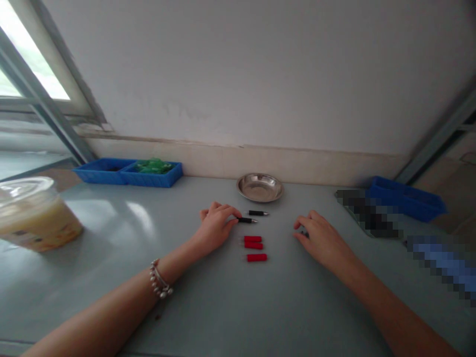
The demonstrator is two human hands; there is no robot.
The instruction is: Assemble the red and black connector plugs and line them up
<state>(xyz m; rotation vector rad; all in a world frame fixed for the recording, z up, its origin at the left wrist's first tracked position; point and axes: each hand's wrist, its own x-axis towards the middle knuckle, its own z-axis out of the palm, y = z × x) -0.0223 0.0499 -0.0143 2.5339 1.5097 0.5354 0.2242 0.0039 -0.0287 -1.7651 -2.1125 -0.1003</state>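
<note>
Your left hand (pixel 215 225) pinches the nearer black pin (pixel 248 220); right hand (pixel 322 238) curled, grip unclear. Three red pins (pixel 254 245) lie lined up, so likely partway

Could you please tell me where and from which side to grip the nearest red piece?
Pinch the nearest red piece across its barrel's middle, probably from above: it lies flat, pointing sideways, apart from the other two red pieces.

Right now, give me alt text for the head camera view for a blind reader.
A person's left hand touches the end of a black pin on a grey table, the right hand resting palm down nearby. Between them lie a second black pin and three red pieces; a metal dish sits behind.
</note>
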